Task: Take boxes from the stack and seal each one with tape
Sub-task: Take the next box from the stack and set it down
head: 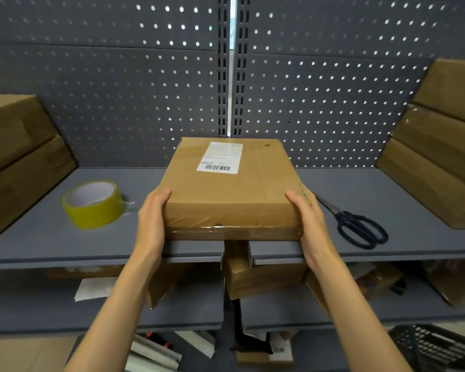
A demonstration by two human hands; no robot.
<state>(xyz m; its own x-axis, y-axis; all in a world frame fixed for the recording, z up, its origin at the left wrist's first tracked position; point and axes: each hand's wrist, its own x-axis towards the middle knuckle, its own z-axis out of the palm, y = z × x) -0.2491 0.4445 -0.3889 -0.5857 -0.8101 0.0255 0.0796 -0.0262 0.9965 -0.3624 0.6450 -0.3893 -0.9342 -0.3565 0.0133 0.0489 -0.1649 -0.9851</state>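
Grey pegboard wall (134, 84) behind, grey metal shelf (387, 191) in front, split down the middle by a slotted upright. Flat cardboard box (232, 189) sitting square on the shelf across that gap, near edge right at the shelf lip, white shipping label (220, 157) with a barcode on the far part of the lid. Clear tape glinting along the near front edge, wrinkled in spots.

Left hand (151, 224) clamped on the box's near left corner, thumb up on the lid, fingers tucked down the side. Right hand (310, 218) mirroring it on the near right corner, thumb on top, rest wrapped round the edge. Hard to say whether the box is lifted a touch or resting flat, probably resting.

Roll of yellowish packing tape (93, 204) lying flat to the left, loose end sticking out toward the box. Dark-handled scissors (356, 224) on the right, blades pointing under the right hand's side of the box. Stack of cardboard boxes (16, 162) at far left, another stack (440, 146) at far right, both on the same shelf. Lower shelves stuffed with more cartons and paper; black plastic crate (438, 347) bottom right.
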